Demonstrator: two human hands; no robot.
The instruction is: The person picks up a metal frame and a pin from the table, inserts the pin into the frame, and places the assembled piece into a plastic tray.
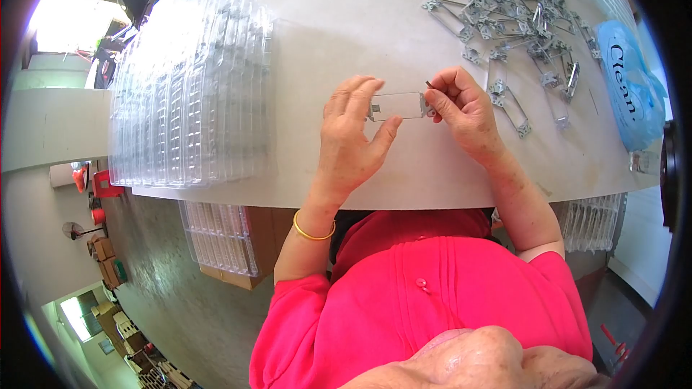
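Observation:
A small metal frame (398, 106), with two thin rods between end brackets, is held level above the pale table. My left hand (353, 130) is at its left end, thumb and fingers around the bracket there. At the other end, my right hand (461, 110) pinches the bracket (427, 105) between thumb and fingers. A small dark piece (429, 84) sticks up at the right fingertips; its full shape is hidden. Further right, a heap of similar metal frames (537, 18) lies on the table, with one frame (513, 108) close to my right hand.
Stacked clear plastic trays (191, 86) stand on the left of the table (303, 50). A blue bag (631, 83) sits at the right edge. Below the table are more trays (216, 238) on a cardboard box (268, 238).

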